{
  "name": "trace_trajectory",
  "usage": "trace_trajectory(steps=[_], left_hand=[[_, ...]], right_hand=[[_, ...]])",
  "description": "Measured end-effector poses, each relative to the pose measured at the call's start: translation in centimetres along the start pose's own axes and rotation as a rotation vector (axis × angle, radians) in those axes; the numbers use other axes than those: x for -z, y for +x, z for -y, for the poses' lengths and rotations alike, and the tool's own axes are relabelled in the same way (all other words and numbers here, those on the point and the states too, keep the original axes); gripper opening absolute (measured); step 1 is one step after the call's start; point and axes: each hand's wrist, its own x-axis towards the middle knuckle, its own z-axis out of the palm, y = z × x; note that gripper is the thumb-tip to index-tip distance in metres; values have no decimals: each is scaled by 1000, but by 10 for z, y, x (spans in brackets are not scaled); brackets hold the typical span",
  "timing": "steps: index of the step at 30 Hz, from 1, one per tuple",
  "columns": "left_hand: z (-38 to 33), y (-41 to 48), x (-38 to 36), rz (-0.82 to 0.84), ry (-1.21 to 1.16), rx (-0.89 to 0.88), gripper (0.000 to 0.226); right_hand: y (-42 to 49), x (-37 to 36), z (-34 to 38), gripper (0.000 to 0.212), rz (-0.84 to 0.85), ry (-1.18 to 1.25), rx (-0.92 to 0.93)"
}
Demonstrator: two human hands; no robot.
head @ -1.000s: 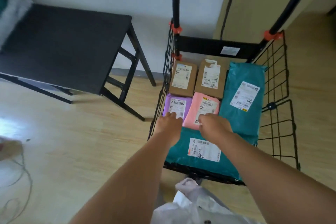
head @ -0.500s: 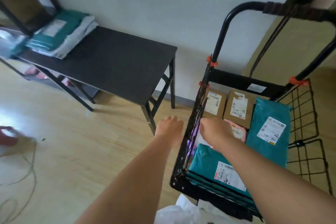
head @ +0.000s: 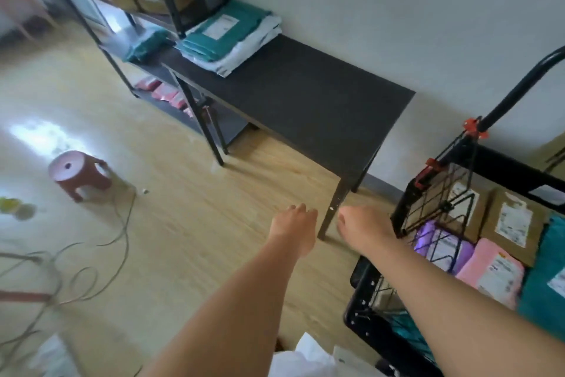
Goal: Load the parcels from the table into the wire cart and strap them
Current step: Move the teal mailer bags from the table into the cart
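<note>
A stack of teal and white mailer parcels [head: 232, 37] lies at the far left end of the black table [head: 305, 95]. The black wire cart [head: 434, 211] stands at the right and holds brown boxes [head: 513, 220], a purple parcel [head: 440, 246], a pink parcel [head: 492, 272] and teal parcels [head: 547, 282]. My left hand [head: 293, 226] and my right hand [head: 363, 226] hang empty over the floor in front of the table's near leg, left of the cart, fingers loosely curled downward.
A black shelf rack [head: 146, 9] with boxes and parcels stands behind the table at the left. A pink stool [head: 79, 173] and loose cables [head: 61, 269] lie on the wooden floor at the left. White bags [head: 308, 358] sit near my feet.
My view has swung left from the cart to the table. Both hands have left the parcels in the cart and moved left, out over the floor.
</note>
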Motion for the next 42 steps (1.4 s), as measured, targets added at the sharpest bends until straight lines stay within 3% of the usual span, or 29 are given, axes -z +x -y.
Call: trace_trajectory(steps=[7,17,28,42], left_hand=[[114,-35,-8,37,-152,197,41],[188,-37,4,-31,-226,374,40],[285,48,69,-49,-212,517,48],[340,137,118,34,-217,544,45]], right_hand=[[26,-15,98,25,84,-10,102],[76,7,168,32,66,15,205],[215,66,222,32,57,26,265],[333,118,246,26,95,28,303]])
